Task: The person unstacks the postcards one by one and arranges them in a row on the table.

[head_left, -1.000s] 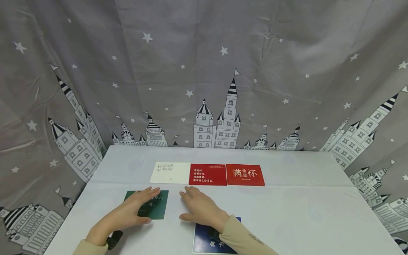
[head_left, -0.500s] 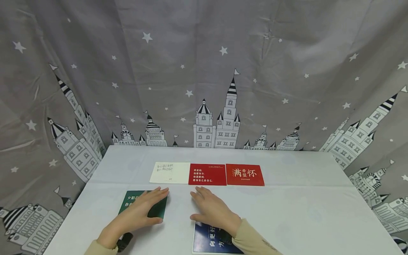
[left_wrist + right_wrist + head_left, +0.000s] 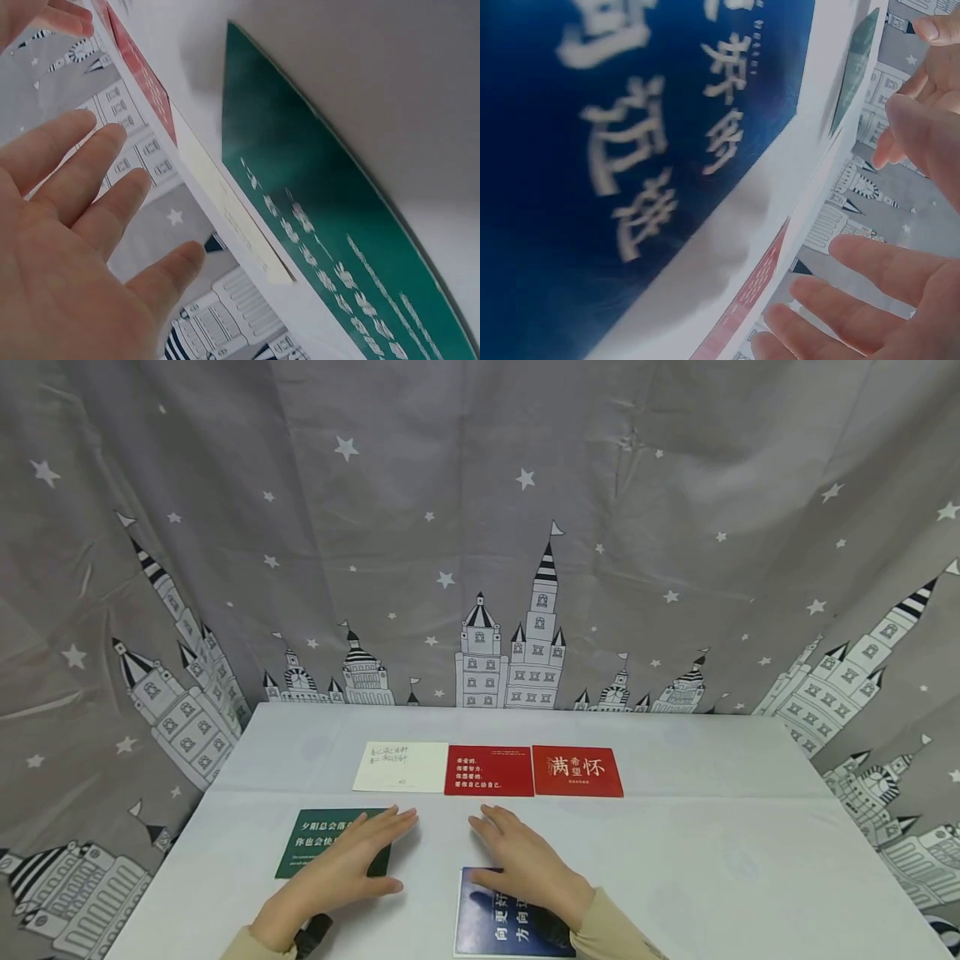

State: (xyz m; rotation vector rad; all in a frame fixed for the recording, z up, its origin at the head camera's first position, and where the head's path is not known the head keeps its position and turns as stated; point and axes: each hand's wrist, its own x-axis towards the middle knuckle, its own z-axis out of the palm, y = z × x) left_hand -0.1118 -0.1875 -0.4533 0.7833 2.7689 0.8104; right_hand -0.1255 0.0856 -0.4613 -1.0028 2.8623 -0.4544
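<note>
Nearest on the tabletop (image 3: 712,860) lay the blue card (image 3: 495,927), partly beneath the right hand (image 3: 528,864), raised with fingers spread. The left hand (image 3: 343,870), likewise spread and holding nothing, hung over the lower right of the green card (image 3: 318,842). Beyond the fingertips, a cream card (image 3: 401,768), a red card (image 3: 489,772) and a second red card (image 3: 577,772) formed a row.
</note>
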